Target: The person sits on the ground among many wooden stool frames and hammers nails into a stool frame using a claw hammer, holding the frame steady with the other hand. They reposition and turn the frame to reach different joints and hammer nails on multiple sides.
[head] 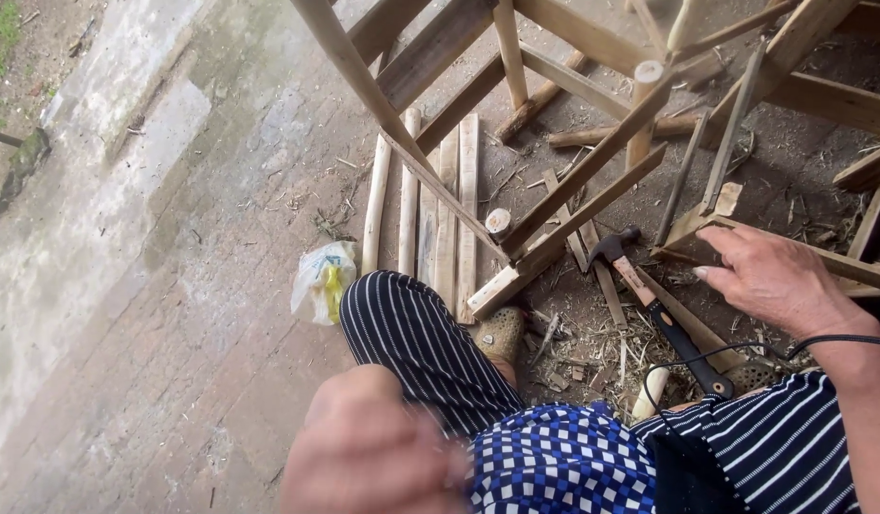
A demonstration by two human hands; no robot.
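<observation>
Wooden frame slats rest under the right hand, its fingers spread open, while the blurred left hand curls closed near a striped knee, a claw hammer lying on the dirt floor between them.

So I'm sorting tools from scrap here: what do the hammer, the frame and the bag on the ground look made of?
Hammer: dark dull head, probably steel; pale wood handle with a black grip, maybe rubber. Frame: bare unfinished wood, pale with visible grain and sawn ends. Bag: thin plastic, crinkled, whitish and see-through over something yellow.
</observation>
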